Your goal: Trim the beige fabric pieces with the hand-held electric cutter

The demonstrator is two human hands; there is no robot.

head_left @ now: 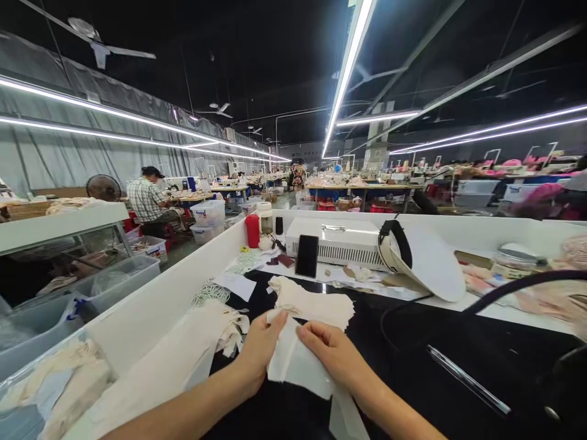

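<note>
Both hands, left hand and right hand, pinched on cream fabric piece; fingers closed on edge; slip risked, stack behind easily disturbed

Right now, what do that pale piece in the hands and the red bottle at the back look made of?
The pale piece looks like thin cream woven cloth, matt: it folds softly between the left hand and right hand. The red bottle seems to be plastic, smooth and slightly glossy; too small to be sure.

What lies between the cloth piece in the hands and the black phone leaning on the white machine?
In the head view, a cream fabric piece lies on the black mat between the held cloth piece and the phone.
</note>
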